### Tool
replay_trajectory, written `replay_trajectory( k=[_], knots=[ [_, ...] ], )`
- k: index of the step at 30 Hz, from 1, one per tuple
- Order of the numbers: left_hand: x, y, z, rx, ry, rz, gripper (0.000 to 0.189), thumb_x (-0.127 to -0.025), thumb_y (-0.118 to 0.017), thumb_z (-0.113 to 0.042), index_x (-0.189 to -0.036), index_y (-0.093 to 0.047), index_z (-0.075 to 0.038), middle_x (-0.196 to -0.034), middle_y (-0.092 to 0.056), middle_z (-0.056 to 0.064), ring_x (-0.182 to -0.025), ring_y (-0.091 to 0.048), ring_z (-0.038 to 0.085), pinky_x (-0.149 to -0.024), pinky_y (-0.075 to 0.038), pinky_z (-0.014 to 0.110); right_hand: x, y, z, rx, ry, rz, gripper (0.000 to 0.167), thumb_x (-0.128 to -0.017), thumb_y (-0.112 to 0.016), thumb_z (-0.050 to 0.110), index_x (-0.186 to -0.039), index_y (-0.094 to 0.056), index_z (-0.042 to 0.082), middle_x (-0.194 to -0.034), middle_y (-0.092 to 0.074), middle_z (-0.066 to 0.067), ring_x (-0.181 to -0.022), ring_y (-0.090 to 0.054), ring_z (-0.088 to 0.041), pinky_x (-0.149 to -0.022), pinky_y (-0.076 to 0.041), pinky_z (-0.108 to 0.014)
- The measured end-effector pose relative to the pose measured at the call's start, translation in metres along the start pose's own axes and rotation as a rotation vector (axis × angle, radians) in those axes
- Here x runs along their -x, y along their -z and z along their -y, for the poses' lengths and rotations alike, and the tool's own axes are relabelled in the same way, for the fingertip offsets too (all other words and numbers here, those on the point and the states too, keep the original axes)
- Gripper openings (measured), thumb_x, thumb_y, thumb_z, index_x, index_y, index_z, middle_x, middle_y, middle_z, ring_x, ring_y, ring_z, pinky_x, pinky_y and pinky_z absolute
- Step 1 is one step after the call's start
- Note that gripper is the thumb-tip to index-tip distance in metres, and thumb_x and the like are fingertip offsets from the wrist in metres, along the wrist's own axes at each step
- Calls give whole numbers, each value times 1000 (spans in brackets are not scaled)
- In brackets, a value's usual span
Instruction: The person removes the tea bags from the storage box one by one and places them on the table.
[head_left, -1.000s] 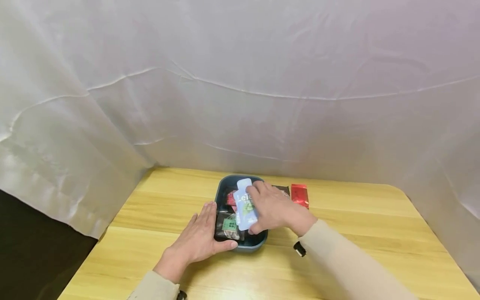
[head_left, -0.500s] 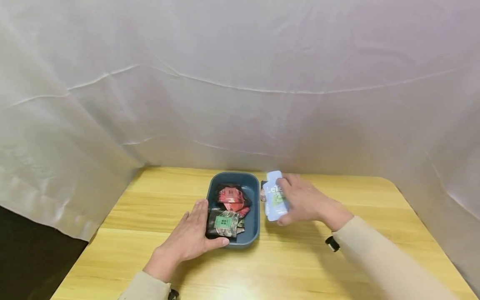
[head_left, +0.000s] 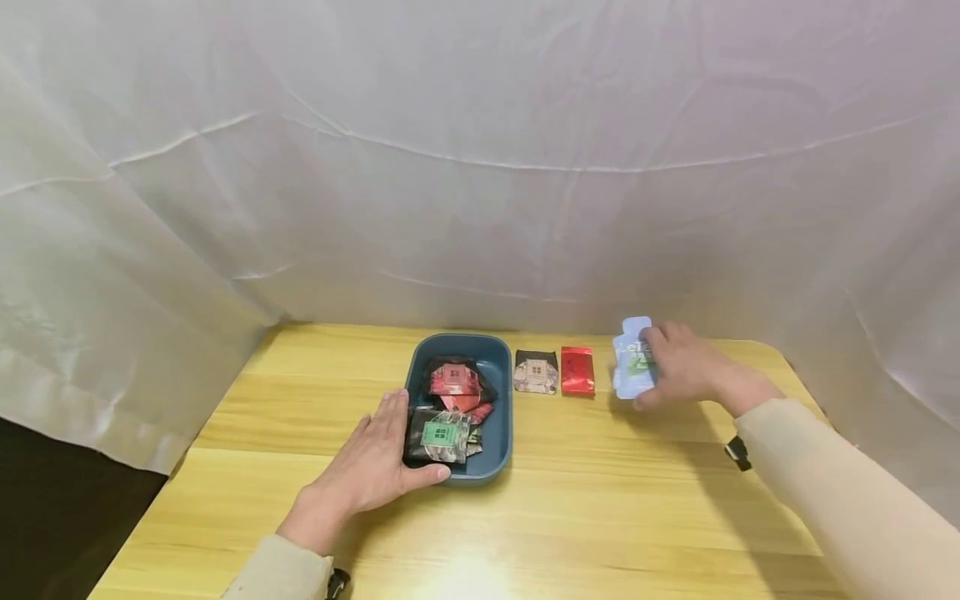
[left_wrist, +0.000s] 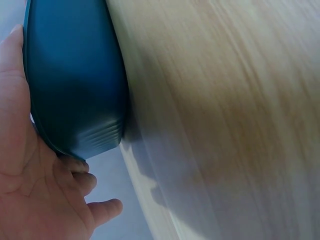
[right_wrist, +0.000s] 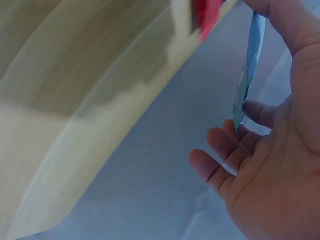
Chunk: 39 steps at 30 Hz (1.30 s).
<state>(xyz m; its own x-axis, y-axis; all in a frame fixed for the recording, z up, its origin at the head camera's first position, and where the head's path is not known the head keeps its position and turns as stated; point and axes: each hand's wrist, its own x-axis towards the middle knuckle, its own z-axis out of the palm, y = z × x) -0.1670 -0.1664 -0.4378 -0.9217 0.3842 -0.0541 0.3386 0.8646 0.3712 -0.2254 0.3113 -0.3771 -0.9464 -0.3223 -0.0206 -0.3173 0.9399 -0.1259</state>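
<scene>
My left hand (head_left: 367, 462) rests along the left side and near corner of a dark blue tray (head_left: 498, 417), fingers straight and thumb at the rim. Several small packets lie in it: a black one with a green label (head_left: 438, 434) in front, a red-labelled one (head_left: 453, 377) behind, others partly covered. My right hand (head_left: 686, 367) holds a light blue sachet (head_left: 632, 367) by its right edge, over the table's back right. Edge-on in the right wrist view, the sachet (right_wrist: 248, 70) sits between thumb and fingers. The left wrist view shows the tray's outer wall (left_wrist: 75, 75) against my palm.
Right of the tray, a black packet with a pale label (head_left: 536, 372) and a shiny red packet (head_left: 577, 372) lie side by side on the wooden table (head_left: 600, 492). A pale curtain (head_left: 480, 167) hangs along the table's back edge and sides.
My right hand has carried the light blue sachet from over the tray to the right, past the black and red packets, which now show fully. My left hand stays at the tray.
</scene>
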Motion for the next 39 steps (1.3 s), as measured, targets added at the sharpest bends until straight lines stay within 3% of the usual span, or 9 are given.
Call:
replay_trajectory(
  k=[5,12,17,25,33,39],
  knots=[
    [1,2,1,3,-2,0,133,-84,-64,-83,-167,-8,4,-175,-12,23,-163,-13,38,-130,-19,62,-5,-7,-15,12,-22,30,112,-65,-95,52,-142,-45,-11,-127,-55,-33,-108,-55,-42,-92,-53,-60],
    [2,3,2,-1,-8,-6,137,-81,-57,-91,-167,-8,4,-175,-12,23,-163,-13,38,-129,-20,63,-21,-22,-12,-9,-12,82,114,-69,-93,54,-146,-43,-12,-144,-47,-42,-131,-49,-59,-112,-41,-72],
    [2,3,3,-1,-14,-5,137,-81,-55,-93,-167,-9,4,-176,-11,22,-163,-13,38,-129,-20,63,-30,-31,-10,-31,-39,126,114,-71,-92,53,-150,-40,-11,-148,-44,-42,-133,-46,-60,-112,-40,-73],
    [2,2,2,4,-12,-7,132,-85,-65,-82,-167,-8,3,-176,-10,21,-163,-13,38,-129,-20,63,-38,-37,-16,-49,-66,156,114,-72,-92,52,-151,-39,-10,-152,-39,-43,-136,-42,-63,-113,-37,-75],
    [0,2,2,0,-13,1,139,-79,-51,-96,-168,-7,2,-176,-10,20,-164,-12,37,-129,-21,62,-41,-43,-19,-52,-91,179,115,-73,-91,53,-154,-39,-9,-158,-33,-44,-141,-34,-67,-113,-33,-79],
    [0,1,2,6,-9,2,137,-82,-57,-91,-168,-7,2,-176,-9,20,-164,-11,36,-129,-20,62,-43,-47,-20,-61,-111,200,115,-75,-90,55,-155,-38,-9,-159,-32,-43,-142,-32,-66,-113,-33,-80]
  ],
)
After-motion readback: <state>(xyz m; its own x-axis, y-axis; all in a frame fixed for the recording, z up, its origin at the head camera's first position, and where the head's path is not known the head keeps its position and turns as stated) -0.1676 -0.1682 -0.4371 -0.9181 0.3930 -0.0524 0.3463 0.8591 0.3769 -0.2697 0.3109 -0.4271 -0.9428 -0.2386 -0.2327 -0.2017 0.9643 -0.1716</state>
